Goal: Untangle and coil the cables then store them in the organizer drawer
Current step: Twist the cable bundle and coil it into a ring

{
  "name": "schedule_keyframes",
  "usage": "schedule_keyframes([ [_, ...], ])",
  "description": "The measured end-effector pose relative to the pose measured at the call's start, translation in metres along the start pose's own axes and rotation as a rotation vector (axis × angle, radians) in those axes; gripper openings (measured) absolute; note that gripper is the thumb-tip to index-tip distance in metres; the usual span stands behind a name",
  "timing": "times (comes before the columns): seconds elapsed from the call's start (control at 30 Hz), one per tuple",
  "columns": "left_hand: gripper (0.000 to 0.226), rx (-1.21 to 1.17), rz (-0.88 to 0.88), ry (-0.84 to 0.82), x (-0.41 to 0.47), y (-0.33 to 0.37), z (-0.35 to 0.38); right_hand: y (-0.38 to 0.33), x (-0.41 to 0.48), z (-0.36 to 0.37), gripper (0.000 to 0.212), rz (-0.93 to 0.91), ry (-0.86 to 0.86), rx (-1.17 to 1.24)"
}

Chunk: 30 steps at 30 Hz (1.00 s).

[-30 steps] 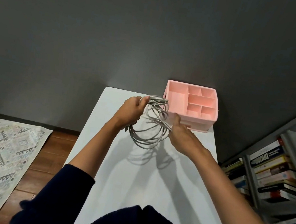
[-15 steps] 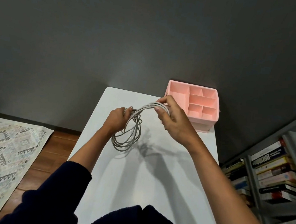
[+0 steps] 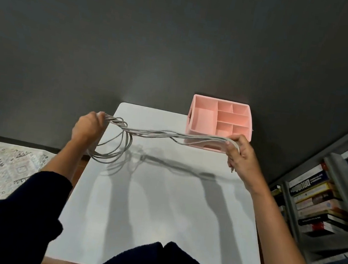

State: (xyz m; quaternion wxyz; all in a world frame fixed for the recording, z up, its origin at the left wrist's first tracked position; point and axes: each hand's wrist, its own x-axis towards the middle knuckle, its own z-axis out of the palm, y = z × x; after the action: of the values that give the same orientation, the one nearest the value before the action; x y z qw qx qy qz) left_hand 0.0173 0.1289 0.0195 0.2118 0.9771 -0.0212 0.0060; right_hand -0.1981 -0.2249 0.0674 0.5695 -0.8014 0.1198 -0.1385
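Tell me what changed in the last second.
The left hand moved left and the right hand moved right, stretching the gray cable from a compact coil into long strands between them; some loops hang at the left hand. Both hands kept their grip. The pink organizer stayed on the table.

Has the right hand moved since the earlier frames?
Yes. The right hand has gone right, from the front left corner of the pink organizer to near its front right corner, pulling the gray cable taut from the left hand.
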Motion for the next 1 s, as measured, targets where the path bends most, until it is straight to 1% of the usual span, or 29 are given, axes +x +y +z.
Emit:
schedule_keyframes([
  [0.07,0.049,-0.018,-0.035,0.045,0.003,-0.005,-0.007,0.024,-0.006,0.000,0.004,0.096,-0.026,-0.064],
  [0.1,0.049,-0.027,-0.025,0.064,0.003,-0.002,-0.010,0.036,-0.009,0.003,0.005,0.142,-0.042,-0.101],
  [0.2,0.045,-0.115,0.064,0.055,-0.007,0.021,-0.021,0.068,-0.017,0.019,0.001,0.222,-0.134,-0.221],
  [0.27,0.044,-0.206,0.082,0.042,-0.013,0.039,-0.026,0.085,-0.022,0.029,0.002,0.265,-0.209,-0.332],
  [0.37,0.042,-0.405,0.090,-0.040,-0.023,0.066,-0.035,0.104,-0.029,0.040,0.009,0.346,-0.282,-0.528],
  [0.47,0.038,-0.717,0.092,-0.185,-0.035,0.091,-0.044,0.110,-0.033,0.047,0.015,0.421,-0.401,-0.754],
  [0.53,0.036,-0.860,0.115,-0.293,-0.041,0.102,-0.051,0.104,-0.033,0.047,0.029,0.503,-0.505,-0.883],
  [0.6,0.036,-0.950,0.144,-0.405,-0.047,0.113,-0.056,0.095,-0.028,0.046,0.058,0.627,-0.579,-0.986],
  [0.63,0.036,-0.990,0.156,-0.462,-0.051,0.118,-0.058,0.089,-0.024,0.046,0.073,0.658,-0.563,-1.010],
  [0.67,0.037,-1.034,0.169,-0.523,-0.054,0.123,-0.059,0.080,-0.018,0.046,0.082,0.630,-0.492,-0.979],
  [0.7,0.037,-1.072,0.181,-0.577,-0.058,0.128,-0.060,0.069,-0.012,0.048,0.086,0.548,-0.390,-0.899],
  [0.73,0.038,-1.106,0.189,-0.621,-0.060,0.133,-0.061,0.057,-0.006,0.050,0.086,0.414,-0.280,-0.784],
  [0.77,0.037,-1.136,0.193,-0.651,-0.063,0.137,-0.062,0.043,0.000,0.051,0.087,0.252,-0.207,-0.685],
  [0.8,0.037,-1.162,0.193,-0.669,-0.065,0.141,-0.064,0.027,0.004,0.051,0.089,0.118,-0.198,-0.625],
  [0.83,0.037,-1.179,0.191,-0.677,-0.067,0.144,-0.065,0.012,0.009,0.050,0.095,0.036,-0.239,-0.578],
  [0.87,0.037,-1.186,0.190,-0.677,-0.069,0.147,-0.067,-0.001,0.011,0.049,0.104,0.019,-0.306,-0.537],
  [0.9,0.037,-1.188,0.192,-0.675,-0.071,0.150,-0.068,-0.013,0.013,0.048,0.114,0.043,-0.374,-0.496],
  [0.93,0.037,-1.187,0.196,-0.674,-0.074,0.153,-0.069,-0.025,0.015,0.047,0.122,0.066,-0.399,-0.453],
  [0.97,0.037,-1.182,0.200,-0.677,-0.076,0.155,-0.068,-0.034,0.016,0.046,0.126,0.062,-0.364,-0.395],
  [1.0,0.037,-1.178,0.205,-0.685,-0.080,0.157,-0.068,-0.044,0.017,0.048,0.124,0.022,-0.274,-0.332],
])
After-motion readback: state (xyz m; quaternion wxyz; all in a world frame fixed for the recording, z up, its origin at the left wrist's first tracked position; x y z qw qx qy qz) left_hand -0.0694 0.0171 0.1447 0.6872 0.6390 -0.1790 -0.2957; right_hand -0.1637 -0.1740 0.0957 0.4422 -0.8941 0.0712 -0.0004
